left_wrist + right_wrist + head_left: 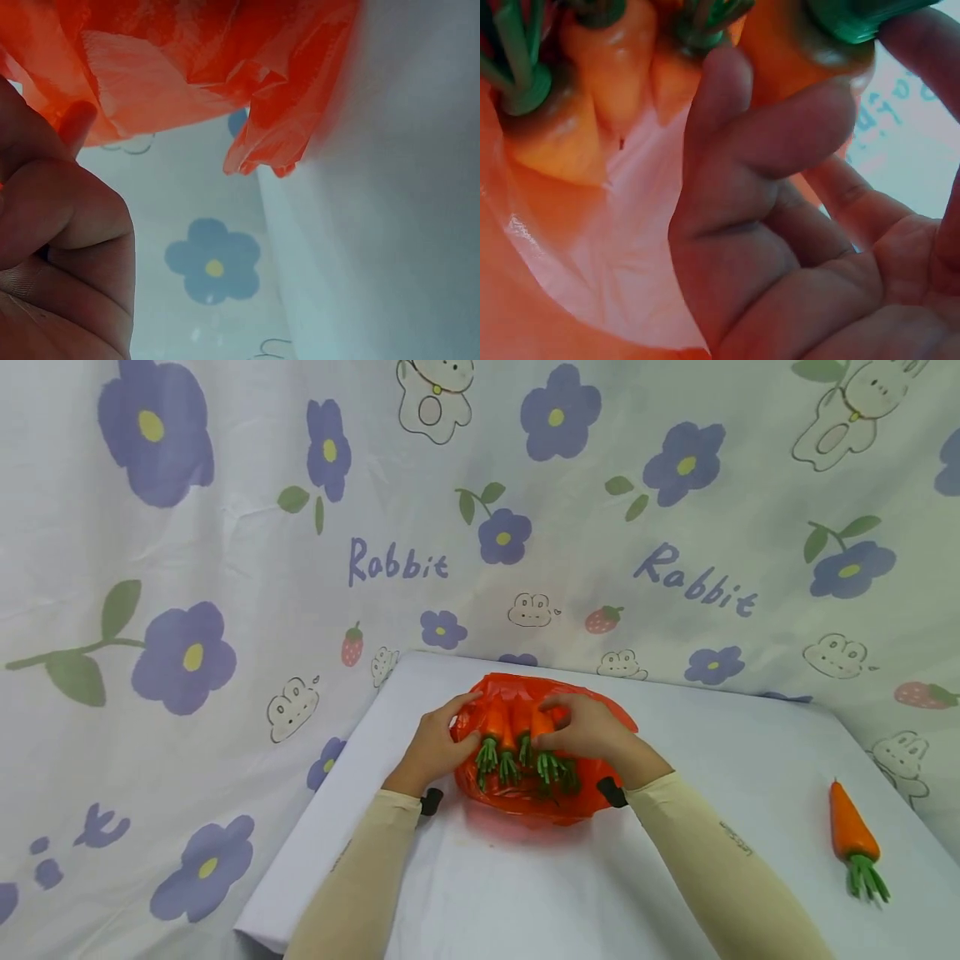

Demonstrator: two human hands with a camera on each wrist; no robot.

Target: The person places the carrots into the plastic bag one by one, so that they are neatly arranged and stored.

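In the head view, an open red plastic bag [517, 802] lies on the white table with several orange carrots in it, their green tops towards me. At the bag's left side, my left hand [433, 747] has its fingers curled at the rim. Red film [142, 75] lies against a finger in the left wrist view. My right hand [592, 727] reaches in from the right, its thumb and fingers around the rightmost carrot [542, 725]. The right wrist view shows this carrot [802, 37] beside the fingertips. Carrot tips are partly hidden by the bag.
A single carrot [853, 827] lies apart on the right side of the white table [720, 735]. Behind the table hangs a curtain [277, 568] printed with flowers and rabbits. The table's left edge runs near my left forearm.
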